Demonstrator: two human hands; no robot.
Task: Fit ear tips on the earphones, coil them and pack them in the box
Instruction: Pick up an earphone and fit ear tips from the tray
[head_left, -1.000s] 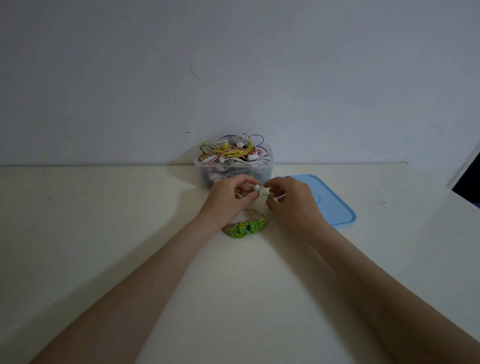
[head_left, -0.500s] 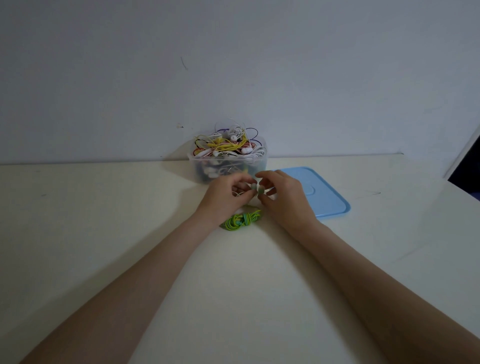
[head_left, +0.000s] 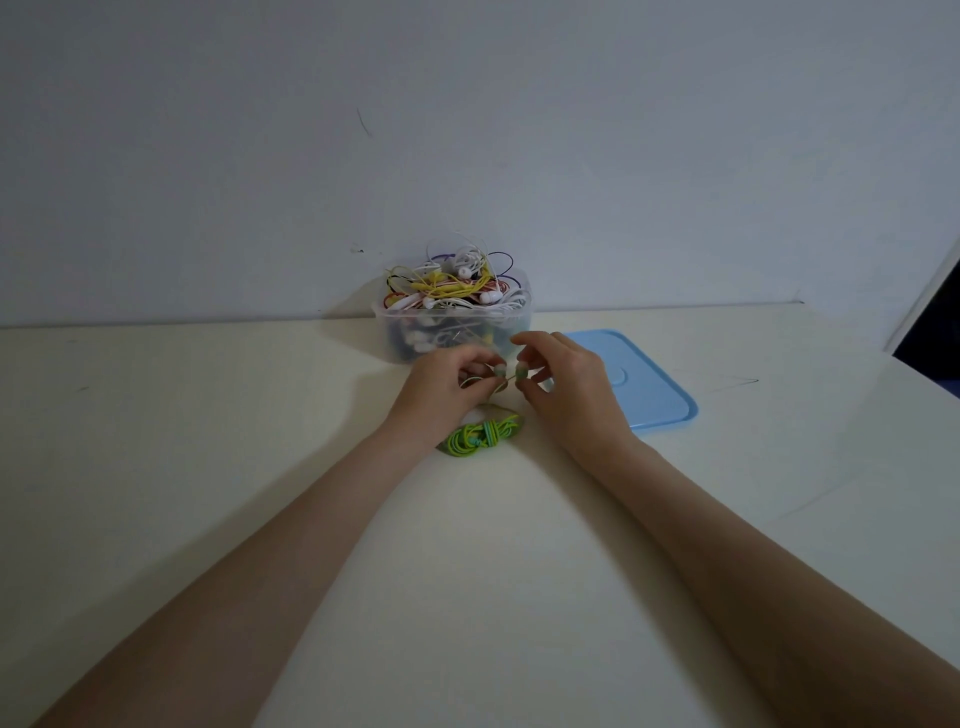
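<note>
A coiled green earphone cable (head_left: 480, 435) lies on the table just below my hands. My left hand (head_left: 447, 387) pinches one green earbud (head_left: 499, 370) by its stem. My right hand (head_left: 563, 387) pinches the other earbud (head_left: 521, 371) between thumb and forefinger. The two buds sit a short gap apart, in front of the clear plastic box (head_left: 514, 317), which is heaped with tangled earphones in several colours. Thin cable runs from the buds down to the coil. Whether ear tips sit on the buds is too small to tell.
The box's blue lid (head_left: 644, 384) lies flat on the table to the right of my right hand. The box stands against a plain wall (head_left: 467, 130). The cream table (head_left: 208, 441) stretches to the left and toward me.
The view has shifted slightly. My hands stay together by the box, and the two earbuds now sit a little apart between my fingertips. The green coil has not moved.
</note>
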